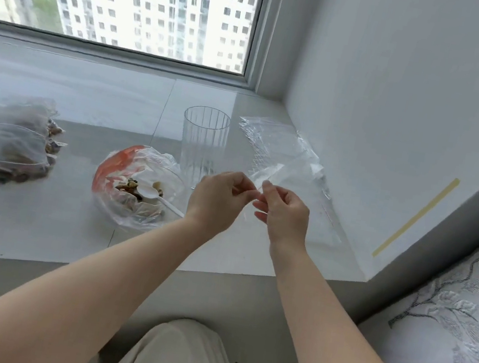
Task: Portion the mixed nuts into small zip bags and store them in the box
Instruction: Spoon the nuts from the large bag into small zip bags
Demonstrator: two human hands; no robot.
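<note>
Both hands, left hand (218,200) and right hand (285,213), pinch an empty zip bag (272,171) above the counter (66,214), beside the nut bag (138,186).

A clear ribbed glass (203,143) is showing vertical lines at centre. Left of it, a clear bag (138,186) is showing orange-red print, brown nuts and a white spoon (151,194). A tan tape strip (416,217) is crossing the white wall at right.

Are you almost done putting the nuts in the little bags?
Partway. Done: several filled clear zip bags of nuts lie at the left. In hand: the left hand and right hand pinch an empty small clear zip bag. Left: nuts remain in the big clear and orange bag with the white plastic spoon. No box shows.
</note>
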